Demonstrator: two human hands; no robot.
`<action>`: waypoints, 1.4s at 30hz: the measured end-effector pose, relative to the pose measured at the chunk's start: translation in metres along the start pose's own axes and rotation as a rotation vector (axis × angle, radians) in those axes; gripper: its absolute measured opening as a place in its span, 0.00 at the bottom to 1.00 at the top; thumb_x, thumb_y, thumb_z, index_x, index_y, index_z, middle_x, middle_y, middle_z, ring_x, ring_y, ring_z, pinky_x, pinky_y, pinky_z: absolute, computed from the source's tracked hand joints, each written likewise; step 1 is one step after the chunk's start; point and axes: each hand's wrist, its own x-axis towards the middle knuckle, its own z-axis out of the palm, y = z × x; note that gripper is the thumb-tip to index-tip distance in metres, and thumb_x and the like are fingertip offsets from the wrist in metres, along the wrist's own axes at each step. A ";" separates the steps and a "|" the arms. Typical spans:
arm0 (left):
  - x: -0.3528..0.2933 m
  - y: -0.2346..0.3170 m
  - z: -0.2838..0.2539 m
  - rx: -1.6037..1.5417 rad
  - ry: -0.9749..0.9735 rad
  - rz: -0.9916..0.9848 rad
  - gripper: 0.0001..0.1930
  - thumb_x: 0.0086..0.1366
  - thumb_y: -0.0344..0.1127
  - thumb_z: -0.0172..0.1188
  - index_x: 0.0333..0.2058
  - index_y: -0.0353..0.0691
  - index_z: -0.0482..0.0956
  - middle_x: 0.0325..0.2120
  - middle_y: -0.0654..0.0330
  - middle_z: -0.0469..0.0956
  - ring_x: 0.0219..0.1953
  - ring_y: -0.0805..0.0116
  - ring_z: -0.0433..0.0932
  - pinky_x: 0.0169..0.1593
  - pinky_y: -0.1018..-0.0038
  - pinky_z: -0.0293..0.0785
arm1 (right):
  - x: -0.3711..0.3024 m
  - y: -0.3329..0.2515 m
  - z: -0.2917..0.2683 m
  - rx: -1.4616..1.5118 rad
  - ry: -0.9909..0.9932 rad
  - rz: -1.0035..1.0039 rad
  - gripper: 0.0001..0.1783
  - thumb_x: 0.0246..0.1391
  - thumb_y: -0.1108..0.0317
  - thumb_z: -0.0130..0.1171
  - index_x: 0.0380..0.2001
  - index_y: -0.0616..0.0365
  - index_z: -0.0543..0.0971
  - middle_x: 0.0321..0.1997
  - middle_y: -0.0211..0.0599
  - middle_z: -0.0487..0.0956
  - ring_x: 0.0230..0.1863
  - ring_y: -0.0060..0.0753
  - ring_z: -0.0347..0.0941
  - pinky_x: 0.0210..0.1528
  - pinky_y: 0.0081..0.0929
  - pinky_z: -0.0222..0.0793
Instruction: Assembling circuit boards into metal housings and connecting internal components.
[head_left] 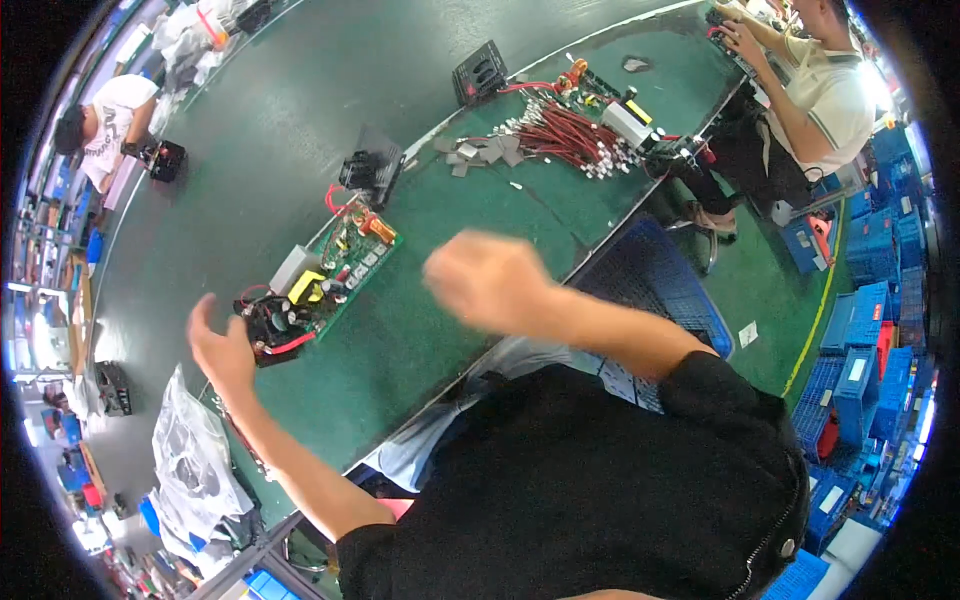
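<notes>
A long green circuit board (pixel 366 270) lies on the green bench top, packed with components: a yellow-wrapped transformer, a grey-white block, copper coils and red wires. My left hand (pixel 222 350) is at its near left end, thumb and fingers apart, with nothing seen in them. At the board's far end stands a black slotted casing panel (pixel 372 170), with red wires next to it. My right hand (pixel 485 280) is over the bench to the right of the board, apart from it. It looks curled, but motion smears its fingers, so any hold is hidden.
Farther right lie a bundle of red wires (pixel 565 135) with white connectors, grey pads (pixel 485 152) and another black casing (pixel 480 72). A blue basket (pixel 655 275) stands beside the bench's near edge. A co-worker (pixel 830 100) sits at right; another person (pixel 115 125) works at left. Plastic bags (pixel 195 455) lie lower left.
</notes>
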 end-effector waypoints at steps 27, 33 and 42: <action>-0.067 0.226 0.153 0.229 -0.312 0.815 0.09 0.66 0.31 0.51 0.42 0.34 0.72 0.35 0.48 0.75 0.38 0.46 0.77 0.40 0.56 0.74 | 0.014 0.143 -0.010 0.209 0.709 0.400 0.07 0.53 0.72 0.60 0.34 0.62 0.74 0.33 0.47 0.77 0.38 0.52 0.76 0.41 0.41 0.72; -0.105 0.196 0.085 -0.168 -0.438 0.581 0.09 0.66 0.31 0.55 0.40 0.33 0.78 0.31 0.50 0.79 0.30 0.58 0.79 0.35 0.65 0.74 | 0.011 0.123 -0.015 0.216 0.643 0.290 0.07 0.52 0.74 0.59 0.36 0.59 0.75 0.34 0.44 0.76 0.36 0.50 0.75 0.39 0.41 0.73; -0.133 0.162 0.030 -1.044 -0.400 -0.258 0.08 0.64 0.26 0.56 0.41 0.32 0.77 0.25 0.63 0.76 0.25 0.79 0.73 0.27 0.81 0.69 | -0.018 -0.027 -0.018 0.428 -0.020 0.008 0.11 0.50 0.75 0.63 0.39 0.57 0.80 0.34 0.40 0.77 0.35 0.47 0.77 0.36 0.38 0.76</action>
